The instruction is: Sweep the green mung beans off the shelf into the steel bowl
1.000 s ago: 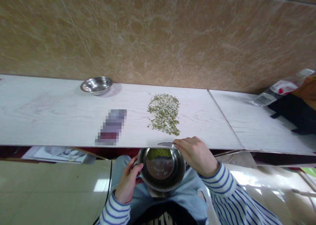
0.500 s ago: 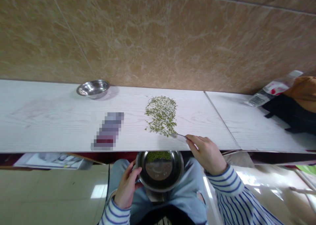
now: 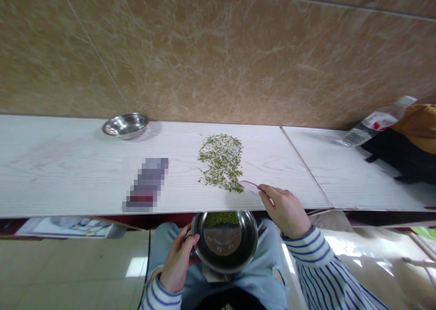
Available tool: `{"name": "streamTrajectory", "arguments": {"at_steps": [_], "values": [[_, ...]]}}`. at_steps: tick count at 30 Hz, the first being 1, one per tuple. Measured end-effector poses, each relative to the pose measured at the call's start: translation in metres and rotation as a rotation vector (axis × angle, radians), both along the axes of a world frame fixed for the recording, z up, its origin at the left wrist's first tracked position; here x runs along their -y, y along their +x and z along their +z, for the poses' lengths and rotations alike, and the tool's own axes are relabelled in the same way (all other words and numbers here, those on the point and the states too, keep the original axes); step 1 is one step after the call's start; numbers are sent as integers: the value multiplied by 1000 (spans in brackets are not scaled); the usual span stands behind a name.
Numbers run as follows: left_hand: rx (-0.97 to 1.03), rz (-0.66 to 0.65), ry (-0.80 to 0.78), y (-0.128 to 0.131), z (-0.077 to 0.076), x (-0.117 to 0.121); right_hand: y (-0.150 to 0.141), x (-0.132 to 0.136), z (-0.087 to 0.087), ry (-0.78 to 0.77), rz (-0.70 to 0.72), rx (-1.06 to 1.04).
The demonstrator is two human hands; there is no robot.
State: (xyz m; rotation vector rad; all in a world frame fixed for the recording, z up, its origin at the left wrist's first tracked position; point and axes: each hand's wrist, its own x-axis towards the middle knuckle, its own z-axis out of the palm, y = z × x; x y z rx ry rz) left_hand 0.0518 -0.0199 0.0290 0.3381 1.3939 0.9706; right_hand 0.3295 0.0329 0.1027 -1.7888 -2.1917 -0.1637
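Small green grains (image 3: 221, 162), which look like mung beans, lie scattered in a patch on the white table. At the patch's near right corner, a thin spoon (image 3: 251, 185) is pinched in my right hand (image 3: 286, 210), its tip beside the grains. Below the table edge, my left hand (image 3: 179, 258) grips the left side of a steel bowl (image 3: 251, 251) over my lap. More green grains (image 3: 221, 218) lie in the bowl's far side, partly under the table edge. My left fingers are partly hidden behind the bowl.
A smaller steel bowl (image 3: 126, 125) stands by the wall at the left. A blurred-out flat object (image 3: 148, 183) lies nearer the front edge. At the right are a plastic bottle (image 3: 371, 124) and a black and brown item (image 3: 405, 146).
The spoon has tilted and its tip has shifted slightly right, off the near corner of the grains. The bowl in my left hand has moved a little right and toward me.
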Motion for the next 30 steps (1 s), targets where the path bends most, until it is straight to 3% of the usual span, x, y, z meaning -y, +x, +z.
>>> {"name": "streamTrajectory", "arguments": {"at_steps": [8, 30], "values": [[-9, -7, 28, 9, 8, -2, 2, 3, 3, 7, 2, -15], [-1, -68, 8, 10, 2, -4, -10, 12, 8, -11, 100, -44]]}}
